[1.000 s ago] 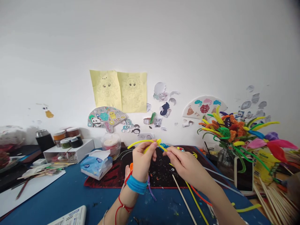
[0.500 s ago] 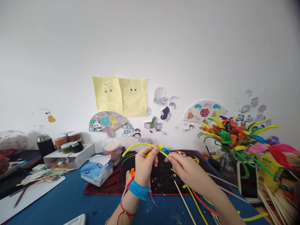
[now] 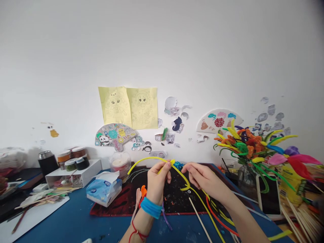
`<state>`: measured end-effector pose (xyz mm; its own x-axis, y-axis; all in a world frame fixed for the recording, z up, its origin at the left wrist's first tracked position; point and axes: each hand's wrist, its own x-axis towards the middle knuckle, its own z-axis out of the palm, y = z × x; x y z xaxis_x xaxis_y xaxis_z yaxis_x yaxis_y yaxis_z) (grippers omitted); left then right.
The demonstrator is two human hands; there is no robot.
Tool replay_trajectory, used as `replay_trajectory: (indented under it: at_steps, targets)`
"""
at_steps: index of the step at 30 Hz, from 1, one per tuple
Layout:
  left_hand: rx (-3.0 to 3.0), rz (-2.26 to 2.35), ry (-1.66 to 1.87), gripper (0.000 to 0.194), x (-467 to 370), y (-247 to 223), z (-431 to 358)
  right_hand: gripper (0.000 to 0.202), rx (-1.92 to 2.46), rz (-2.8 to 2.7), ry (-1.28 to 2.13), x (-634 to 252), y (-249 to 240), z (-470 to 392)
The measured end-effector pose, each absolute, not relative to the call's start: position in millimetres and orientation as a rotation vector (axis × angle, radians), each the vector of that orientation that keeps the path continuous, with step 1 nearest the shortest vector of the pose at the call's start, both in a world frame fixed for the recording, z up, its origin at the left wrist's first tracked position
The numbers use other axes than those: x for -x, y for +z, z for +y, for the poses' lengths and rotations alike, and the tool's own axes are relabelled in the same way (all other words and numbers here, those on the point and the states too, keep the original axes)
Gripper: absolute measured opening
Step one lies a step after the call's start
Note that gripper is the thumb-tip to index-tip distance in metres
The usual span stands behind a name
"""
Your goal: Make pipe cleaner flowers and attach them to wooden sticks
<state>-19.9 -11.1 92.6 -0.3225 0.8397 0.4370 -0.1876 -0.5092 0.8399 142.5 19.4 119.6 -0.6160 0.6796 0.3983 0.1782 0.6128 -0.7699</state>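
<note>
A fuzzy yellow pipe cleaner (image 3: pixel 141 160) is pinched between the thumb and fingers of my left hand (image 3: pixel 159 179). One end arcs out to the left, and a small folded knot stands at my fingertips. Another yellow length (image 3: pixel 181 173) slopes down to the right from that knot, over the dark mat. Beside this length, my right hand (image 3: pixel 202 179) has its fingers curled together, with nothing visible between them. Under my hands lie more yellow pipe cleaners (image 3: pixel 211 216), an orange-red one (image 3: pixel 215 219) and a thin wooden stick (image 3: pixel 199 219).
The dark mat (image 3: pixel 113 209) covers part of the blue table. A tissue pack (image 3: pixel 103 190) and a white box (image 3: pixel 88 170) with jars stand left. On the right are a vase of pipe-cleaner flowers (image 3: pixel 244 182), a phone (image 3: pixel 268 195) and several sticks (image 3: pixel 298 219).
My right hand has come off the yellow pipe cleaner near the knot and moved slightly right, its fingers curling. The yellow length now hangs down to the right. My left hand keeps its pinch.
</note>
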Motion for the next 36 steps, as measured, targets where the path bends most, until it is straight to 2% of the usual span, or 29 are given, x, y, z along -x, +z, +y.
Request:
replay_trajectory:
  at_steps: [6,9,14,19,22,29,32,36]
  targets:
    - [-1.176,0.876,1.822,0.024,16,90,-10,0.024,0.721,-2.196,0.662,-130,116,19]
    - [-1.117,0.847,1.817,0.024,16,88,-8,0.023,0.713,-2.14,0.666,-125,112,18]
    - [-1.116,0.823,1.809,0.024,16,88,-7,0.022,0.639,-2.104,0.899,-123,105,21]
    - [-1.211,0.823,1.717,0.022,14,88,-8,0.02,0.481,-2.044,0.982,-129,111,20]
    - [-1.325,0.86,1.612,0.024,14,87,-9,0.027,0.419,-2.052,1.206,-133,113,19]
    - [-1.502,0.903,1.385,0.03,23,92,-14,0.024,0.377,-1.929,1.758,-133,107,22]
    - [-1.51,0.923,1.41,0.027,29,96,-15,0.023,0.331,-1.736,1.91,-133,105,27]
    - [-1.464,0.985,1.549,0.027,33,98,-13,0.025,0.352,-1.646,1.892,-131,103,35]
